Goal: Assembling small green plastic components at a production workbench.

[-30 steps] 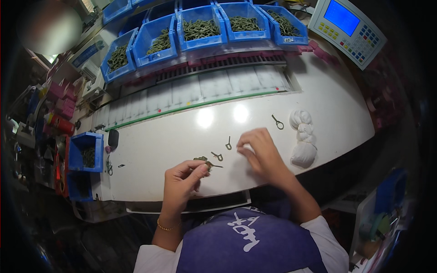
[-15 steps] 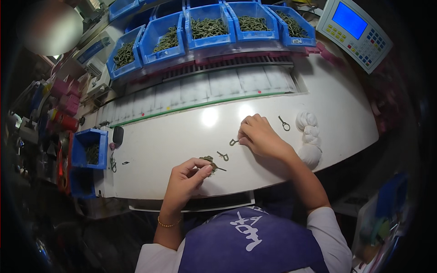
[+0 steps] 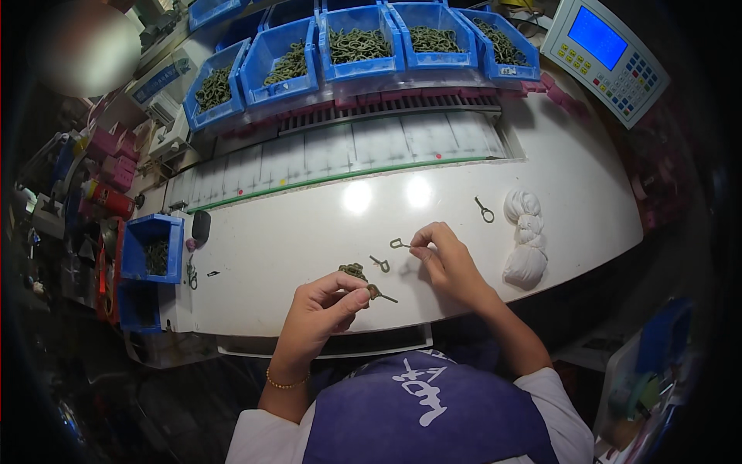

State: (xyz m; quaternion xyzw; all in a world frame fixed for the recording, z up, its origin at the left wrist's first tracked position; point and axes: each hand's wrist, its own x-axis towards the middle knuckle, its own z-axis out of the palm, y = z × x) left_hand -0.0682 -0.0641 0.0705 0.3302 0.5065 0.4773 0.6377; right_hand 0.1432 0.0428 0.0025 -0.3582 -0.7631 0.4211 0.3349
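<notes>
Between the thumb and fingers of my left hand (image 3: 325,305) is an olive-green looped piece with a straight stem (image 3: 383,295), its stem pointing right. My right hand (image 3: 447,263) pinches the stem of another looped piece (image 3: 398,243), whose loop points left. One stemmed loop (image 3: 381,264) lies on the table between my hands. Just beyond my left fingers sits a small heap of olive-green pieces (image 3: 353,270), partly hidden by that hand. A separate ring with a stem (image 3: 485,210) rests farther right.
A knotted white cloth bundle (image 3: 527,240) lies at the table's right. Blue bins (image 3: 357,71) full of olive-green pieces line the back, behind a marked white strip (image 3: 332,151). A keypad unit with a blue screen (image 3: 607,58) stands back right; another blue bin (image 3: 153,272) is at left.
My right hand has come nearer to me and turned, with the looped piece in its fingertips. My left hand has shifted slightly right with its piece, showing more of the loop.
</notes>
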